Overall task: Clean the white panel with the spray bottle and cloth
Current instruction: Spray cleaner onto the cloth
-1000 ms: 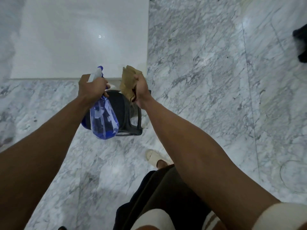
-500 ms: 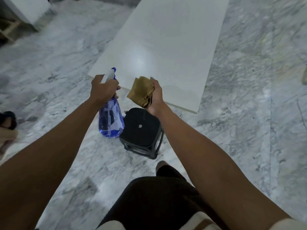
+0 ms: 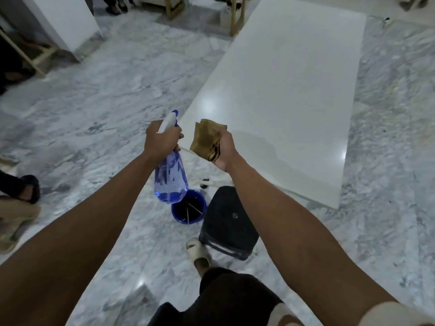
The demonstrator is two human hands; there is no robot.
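We grip the spray bottle [image 3: 171, 177] in our left hand [image 3: 162, 141] and bunch the cloth [image 3: 207, 140] in our right hand [image 3: 224, 149], both held short of the white panel [image 3: 282, 102] lying on the floor; spraying and wiping look mostly undone

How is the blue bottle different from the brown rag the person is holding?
The spray bottle is see-through blue with a white nozzle; the cloth is solid brownish-yellow with a dark stripe. The spray bottle hangs upright and keeps its hard shape; the cloth is soft and crumpled. The left hand grips the spray bottle; the right hand holds the cloth. Both are held up in the air, near the white panel.
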